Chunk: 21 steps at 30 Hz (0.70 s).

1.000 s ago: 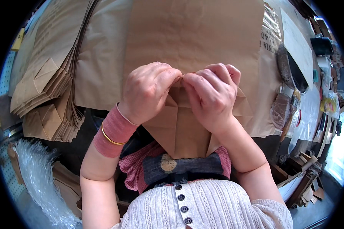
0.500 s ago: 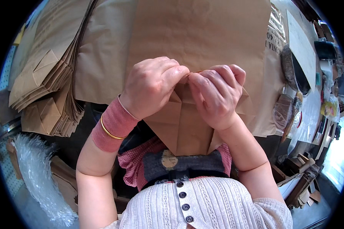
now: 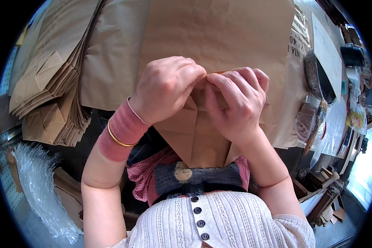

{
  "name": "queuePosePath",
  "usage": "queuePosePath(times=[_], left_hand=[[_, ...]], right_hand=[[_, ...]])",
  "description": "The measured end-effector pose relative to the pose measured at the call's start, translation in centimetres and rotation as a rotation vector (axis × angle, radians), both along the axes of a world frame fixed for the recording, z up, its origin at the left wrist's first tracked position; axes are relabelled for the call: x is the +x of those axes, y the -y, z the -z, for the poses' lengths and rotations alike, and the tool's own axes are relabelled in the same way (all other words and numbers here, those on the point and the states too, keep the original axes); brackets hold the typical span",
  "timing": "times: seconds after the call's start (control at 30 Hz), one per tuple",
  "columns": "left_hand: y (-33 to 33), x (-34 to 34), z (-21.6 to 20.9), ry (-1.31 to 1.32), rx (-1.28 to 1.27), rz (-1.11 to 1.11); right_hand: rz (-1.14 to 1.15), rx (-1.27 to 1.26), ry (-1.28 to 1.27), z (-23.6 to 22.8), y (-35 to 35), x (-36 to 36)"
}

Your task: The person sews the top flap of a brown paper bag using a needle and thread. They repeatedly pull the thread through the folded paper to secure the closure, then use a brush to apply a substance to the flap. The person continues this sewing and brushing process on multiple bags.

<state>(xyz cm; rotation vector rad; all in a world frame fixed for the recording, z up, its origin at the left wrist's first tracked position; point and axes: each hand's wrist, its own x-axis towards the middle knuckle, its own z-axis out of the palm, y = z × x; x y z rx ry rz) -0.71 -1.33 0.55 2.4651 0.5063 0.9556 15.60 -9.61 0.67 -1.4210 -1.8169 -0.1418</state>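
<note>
A large brown paper bag [image 3: 208,144] lies on the work surface in front of me, its creased, folded end reaching over the near edge toward my lap. Above that end my left hand [image 3: 165,93] is closed, thumb and index finger pinching the bag's folded edge. My right hand [image 3: 237,105] pinches the same edge just beside it, with its outer fingers curled. The two sets of fingertips nearly meet. A small orange-brown strip of the edge shows behind my right fingers; the exact grip is partly hidden by my knuckles.
At the left, a stack of folded brown paper bags [image 3: 49,91] overhangs the table edge. Below it hangs a bundle of clear plastic strips [image 3: 41,194]. To the right lie a dark hollow container [image 3: 320,78], a wooden-handled brush [image 3: 316,124] and plastic-wrapped items.
Both hands have shifted slightly upward, away from me, and the right hand has moved a little to the right. The fingertips still meet at the bag's edge.
</note>
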Motion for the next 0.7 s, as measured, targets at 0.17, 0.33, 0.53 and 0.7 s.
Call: queuePosePath(times=[0.17,0.33,0.53,0.7], left_hand=[[0.1,-0.1,0.0,-0.016,-0.003,0.021],[0.2,-0.1,0.0,-0.072,0.036,-0.017],[0.2,-0.1,-0.1,-0.029,0.010,0.022],[0.0,-0.3,0.0,-0.040,0.019,0.041]], right_hand=[[0.023,-0.036,-0.035,0.7,0.0,0.0],[-0.010,0.090,0.017,1.4,-0.2,0.2],[-0.047,0.192,0.116,2.0,-0.1,0.5],[-0.031,0.176,0.095,2.0,0.0,0.4]])
